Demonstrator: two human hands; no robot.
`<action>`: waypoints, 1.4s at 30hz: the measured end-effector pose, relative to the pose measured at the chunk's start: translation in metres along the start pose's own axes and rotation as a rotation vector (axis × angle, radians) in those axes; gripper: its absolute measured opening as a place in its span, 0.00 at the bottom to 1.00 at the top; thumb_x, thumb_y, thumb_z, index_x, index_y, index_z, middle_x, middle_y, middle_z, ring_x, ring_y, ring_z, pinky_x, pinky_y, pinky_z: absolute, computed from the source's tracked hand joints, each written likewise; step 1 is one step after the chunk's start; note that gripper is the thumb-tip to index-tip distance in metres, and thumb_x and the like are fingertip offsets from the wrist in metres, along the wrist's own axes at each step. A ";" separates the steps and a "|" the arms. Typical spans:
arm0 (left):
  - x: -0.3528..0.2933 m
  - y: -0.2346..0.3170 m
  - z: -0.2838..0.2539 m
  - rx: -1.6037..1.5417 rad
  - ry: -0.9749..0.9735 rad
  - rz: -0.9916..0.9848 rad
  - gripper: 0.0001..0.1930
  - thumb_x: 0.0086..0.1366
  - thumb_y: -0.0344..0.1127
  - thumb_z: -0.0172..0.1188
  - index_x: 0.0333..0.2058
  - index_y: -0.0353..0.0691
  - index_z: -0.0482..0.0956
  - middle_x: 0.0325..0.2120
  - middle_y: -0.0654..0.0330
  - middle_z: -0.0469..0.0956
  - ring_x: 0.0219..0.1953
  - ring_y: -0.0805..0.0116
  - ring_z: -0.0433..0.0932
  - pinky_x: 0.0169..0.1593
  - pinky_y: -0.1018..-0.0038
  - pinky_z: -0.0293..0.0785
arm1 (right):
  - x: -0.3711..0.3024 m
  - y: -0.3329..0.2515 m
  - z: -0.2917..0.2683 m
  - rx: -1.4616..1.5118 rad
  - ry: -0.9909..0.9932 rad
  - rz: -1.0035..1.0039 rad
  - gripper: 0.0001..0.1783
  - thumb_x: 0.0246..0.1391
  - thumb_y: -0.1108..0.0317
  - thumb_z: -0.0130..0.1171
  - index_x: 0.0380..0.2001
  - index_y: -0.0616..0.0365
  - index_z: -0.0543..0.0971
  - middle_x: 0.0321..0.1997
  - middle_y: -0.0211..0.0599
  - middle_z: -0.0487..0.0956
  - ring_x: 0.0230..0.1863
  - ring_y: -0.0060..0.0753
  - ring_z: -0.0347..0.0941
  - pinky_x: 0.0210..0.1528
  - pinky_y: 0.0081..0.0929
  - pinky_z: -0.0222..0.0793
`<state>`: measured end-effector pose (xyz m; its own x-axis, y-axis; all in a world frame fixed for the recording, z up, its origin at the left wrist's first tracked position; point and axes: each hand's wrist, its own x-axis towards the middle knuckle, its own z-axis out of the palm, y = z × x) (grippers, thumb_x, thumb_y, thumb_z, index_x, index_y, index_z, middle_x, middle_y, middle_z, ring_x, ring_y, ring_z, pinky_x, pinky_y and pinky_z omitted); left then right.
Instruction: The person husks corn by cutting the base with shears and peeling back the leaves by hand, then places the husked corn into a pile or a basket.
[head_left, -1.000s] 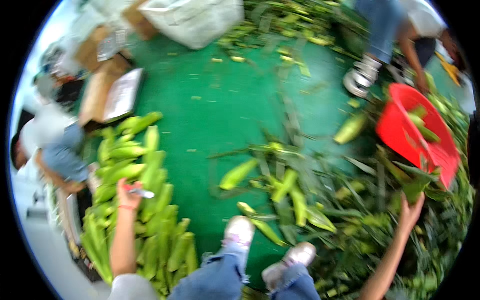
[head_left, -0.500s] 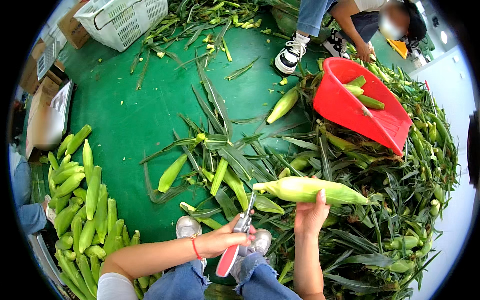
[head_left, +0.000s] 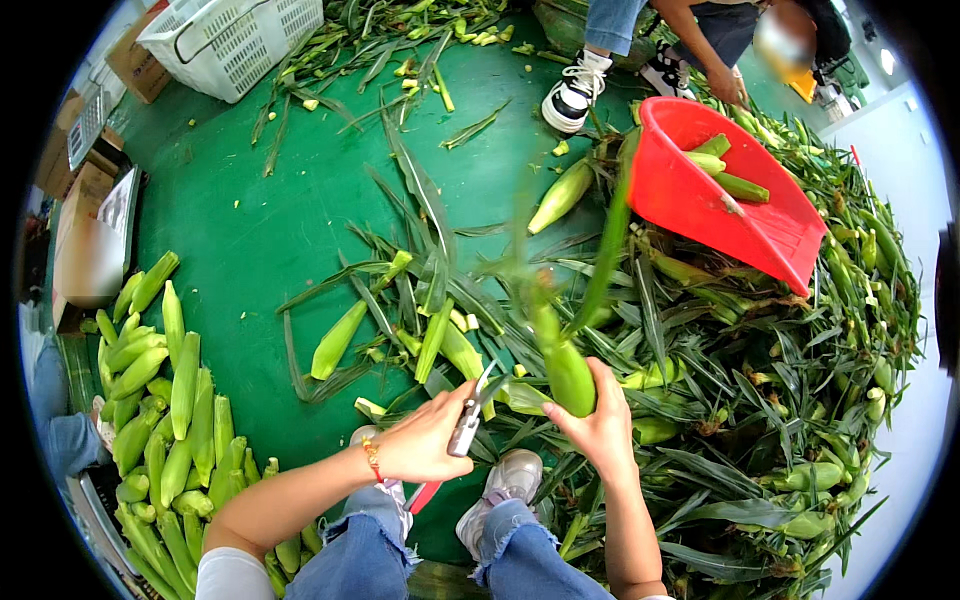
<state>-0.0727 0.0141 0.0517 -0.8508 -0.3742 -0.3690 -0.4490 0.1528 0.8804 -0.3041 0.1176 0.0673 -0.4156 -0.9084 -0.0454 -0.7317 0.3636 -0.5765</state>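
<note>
My left hand (head_left: pixel 425 440) is closed around pruning shears (head_left: pixel 466 428) with a red handle; their metal blades point away from me, clear of the ear. To their right, my right hand (head_left: pixel 602 420) grips the near end of a green-husked corn ear (head_left: pixel 568 375). That ear points away from me, and long leaves at its far end are smeared by motion. Beneath and beyond my hands, loose husk leaves (head_left: pixel 435 280) and several ears, including a light green ear (head_left: pixel 338 340), lie on the green floor (head_left: pixel 260 200).
At left, a heap of trimmed ears (head_left: pixel 190 390) lies near my left arm. Unsorted leafy corn (head_left: pixel 720 430) fills the right side, with a red scoop (head_left: pixel 690 215) holding several ears on top. A white crate (head_left: pixel 235 50) stands far left; a co-worker's shoe (head_left: pixel 575 95) is at the back.
The pale ear held crosswise at the shears is no longer seen in my right hand; a greener, leafy ear pointing away is there now. The shears have swung away and down slightly.
</note>
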 end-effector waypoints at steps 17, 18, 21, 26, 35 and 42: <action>-0.004 -0.045 0.000 -0.632 -0.180 -0.017 0.46 0.49 0.25 0.56 0.65 0.39 0.42 0.45 0.60 0.66 0.50 0.72 0.64 0.55 0.76 0.60 | -0.010 0.000 0.031 1.508 -0.679 0.489 0.30 0.51 0.50 0.52 0.51 0.62 0.66 0.44 0.50 0.76 0.39 0.40 0.76 0.44 0.35 0.73; 0.001 -0.038 0.004 -0.541 -0.106 0.105 0.46 0.49 0.25 0.56 0.65 0.39 0.42 0.44 0.60 0.67 0.48 0.72 0.66 0.53 0.76 0.62 | -0.014 0.001 0.040 1.528 -0.732 0.571 0.31 0.52 0.46 0.49 0.49 0.62 0.67 0.43 0.49 0.76 0.38 0.40 0.76 0.42 0.35 0.74; 0.029 -0.016 0.003 -0.399 0.159 0.148 0.36 0.51 0.28 0.55 0.60 0.40 0.56 0.35 0.59 0.72 0.34 0.68 0.73 0.40 0.73 0.72 | -0.020 0.005 0.045 1.654 -0.800 0.641 0.35 0.52 0.40 0.43 0.47 0.63 0.70 0.38 0.48 0.77 0.35 0.40 0.76 0.38 0.35 0.74; 0.042 -0.025 -0.011 -0.891 0.528 -0.059 0.22 0.58 0.28 0.58 0.51 0.40 0.64 0.27 0.67 0.70 0.27 0.78 0.71 0.31 0.80 0.71 | -0.017 -0.011 0.041 1.326 -0.469 0.434 0.31 0.55 0.47 0.45 0.51 0.63 0.67 0.40 0.45 0.77 0.38 0.38 0.75 0.41 0.32 0.71; 0.022 -0.002 -0.036 -0.545 0.460 -0.020 0.19 0.54 0.26 0.60 0.45 0.39 0.66 0.31 0.67 0.71 0.34 0.80 0.72 0.35 0.82 0.70 | -0.028 -0.039 0.055 -0.047 -0.150 -0.156 0.39 0.40 0.50 0.67 0.50 0.63 0.65 0.41 0.48 0.71 0.41 0.50 0.70 0.41 0.40 0.68; 0.023 0.010 -0.028 -1.133 0.506 -0.060 0.16 0.52 0.23 0.55 0.41 0.40 0.68 0.30 0.66 0.71 0.29 0.77 0.71 0.32 0.80 0.70 | -0.025 -0.041 0.084 0.218 -0.116 -0.075 0.43 0.36 0.55 0.71 0.52 0.64 0.63 0.48 0.51 0.70 0.49 0.53 0.68 0.51 0.41 0.65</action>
<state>-0.0895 -0.0188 0.0602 -0.5229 -0.7023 -0.4831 0.2194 -0.6585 0.7199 -0.2185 0.1086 0.0236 -0.2910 -0.9532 -0.0817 -0.6194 0.2528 -0.7433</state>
